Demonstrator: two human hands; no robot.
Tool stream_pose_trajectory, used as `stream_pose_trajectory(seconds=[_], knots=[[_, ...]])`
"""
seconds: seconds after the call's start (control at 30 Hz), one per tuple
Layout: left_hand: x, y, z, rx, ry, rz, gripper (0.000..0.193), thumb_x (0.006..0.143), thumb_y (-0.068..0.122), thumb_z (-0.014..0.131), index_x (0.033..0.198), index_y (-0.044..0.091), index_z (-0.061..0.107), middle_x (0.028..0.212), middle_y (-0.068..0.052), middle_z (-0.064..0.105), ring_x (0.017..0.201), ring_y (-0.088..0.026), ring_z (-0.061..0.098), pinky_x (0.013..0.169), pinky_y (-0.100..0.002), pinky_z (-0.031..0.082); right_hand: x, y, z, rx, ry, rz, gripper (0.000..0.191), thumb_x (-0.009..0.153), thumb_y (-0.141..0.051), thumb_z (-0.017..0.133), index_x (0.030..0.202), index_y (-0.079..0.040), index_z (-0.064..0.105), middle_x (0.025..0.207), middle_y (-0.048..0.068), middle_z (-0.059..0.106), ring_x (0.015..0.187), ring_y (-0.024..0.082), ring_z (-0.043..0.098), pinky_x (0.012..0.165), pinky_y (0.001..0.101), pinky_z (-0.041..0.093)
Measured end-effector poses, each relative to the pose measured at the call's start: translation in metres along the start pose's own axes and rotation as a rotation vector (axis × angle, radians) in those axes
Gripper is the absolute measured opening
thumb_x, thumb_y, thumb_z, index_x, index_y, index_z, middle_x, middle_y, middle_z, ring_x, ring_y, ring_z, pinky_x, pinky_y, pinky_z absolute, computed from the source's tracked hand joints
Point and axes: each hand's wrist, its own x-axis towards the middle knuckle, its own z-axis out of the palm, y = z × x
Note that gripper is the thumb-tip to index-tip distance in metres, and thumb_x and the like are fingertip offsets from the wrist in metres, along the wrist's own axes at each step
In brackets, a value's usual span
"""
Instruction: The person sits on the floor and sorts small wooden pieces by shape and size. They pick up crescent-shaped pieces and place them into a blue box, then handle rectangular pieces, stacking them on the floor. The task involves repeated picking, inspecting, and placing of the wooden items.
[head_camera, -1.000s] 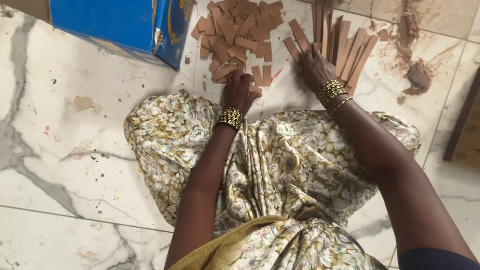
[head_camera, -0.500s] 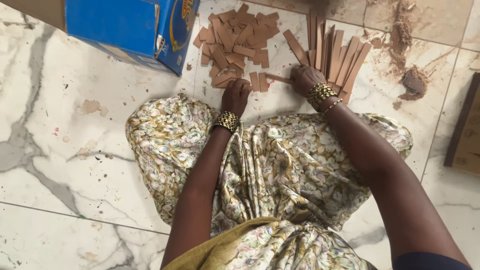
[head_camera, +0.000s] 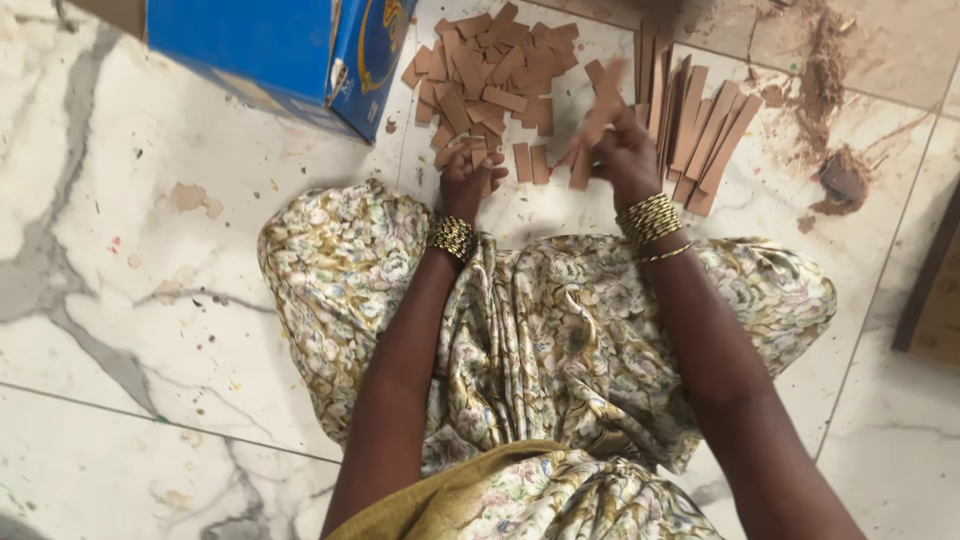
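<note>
— Brown strips of what looks like thin wood or card are what we handle here. Our right hand holds one long strip pinched in its fingers, lifted just off the floor, between the heap of short pieces and the row of long strips.

— And our left hand?

— It rests curled on the tiles at the near edge of the heap, touching short pieces; we cannot tell whether it grips one. To do this well, we judge, we should hold the strip firmly near its middle and keep the short pieces apart from the long ones.

— What can we not make out?

— Motion blurs the strip, so its ends are unclear. Our fingertips hide under the knuckles. The blue box is cut off at the top edge, and the floral cloth over our lap covers the floor beneath. The brown dust toward the right edge is too smeared to name.
</note>
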Motion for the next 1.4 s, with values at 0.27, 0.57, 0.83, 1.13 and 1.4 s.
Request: stream_pose_trajectory(seconds=[0.27,0.57,0.83,1.13,1.4], knots=[[-0.007,0.020,0.007,0.586,0.275,0.553,0.025,0.104,0.018,0.066,0.126,0.006,0.066,0.122,-0.012,0.070,0.109,-0.024,0.070,0.089,-0.031,0.060,0.046,0.032,-0.119,-1.075,0.500,-0.088,0.020,0.103,-0.014,0.064,0.121,-0.005,0.064,0.113,0.022,0.074,0.103,0.038,0.074,0.094,0.0500,0.060],[-0.014,0.014,0.013,0.574,0.135,0.555,0.027,0.103,0.019,0.065,0.127,0.006,0.065,0.122,-0.010,0.070,0.107,-0.016,0.072,0.087,-0.027,0.061,0.040,0.050,-0.066,-1.379,0.345,-0.005,0.054,0.088,-0.039,0.082,0.123,-0.002,0.063,0.135,0.032,0.057,0.118,0.052,0.059,0.089,0.0593,0.053],[0.004,-0.002,0.004,0.223,-0.029,0.232,0.027,0.099,0.021,0.070,0.120,0.005,0.066,0.109,-0.005,0.076,0.093,-0.014,0.073,0.080,-0.028,0.059,0.014,0.022,-0.100,-0.349,0.166,0.021,0.022,0.094,-0.006,0.071,0.114,0.001,0.070,0.098,0.016,0.073,0.082,0.026,0.075,0.071,0.0365,0.063],[-0.023,-0.012,0.027,0.133,-0.318,-0.197,0.042,0.098,0.034,0.065,0.134,0.013,0.061,0.123,-0.001,0.071,0.109,-0.011,0.070,0.086,-0.027,0.061,-0.026,0.031,0.020,-0.130,-0.232,0.151,0.037,0.098,0.000,0.059,0.135,-0.002,0.056,0.103,0.012,0.070,0.091,0.023,0.075,0.080,0.0347,0.067],[-0.019,-0.012,0.010,-0.046,-0.090,-0.138,0.038,0.099,0.035,0.067,0.118,0.003,0.065,0.093,-0.008,0.074,0.079,-0.016,0.072,0.066,-0.028,0.059,0.023,0.052,-0.014,-1.234,0.240,-0.362,0.032,0.100,-0.011,0.072,0.130,-0.011,0.060,0.122,0.018,0.063,0.107,0.035,0.069,0.086,0.0434,0.059]])
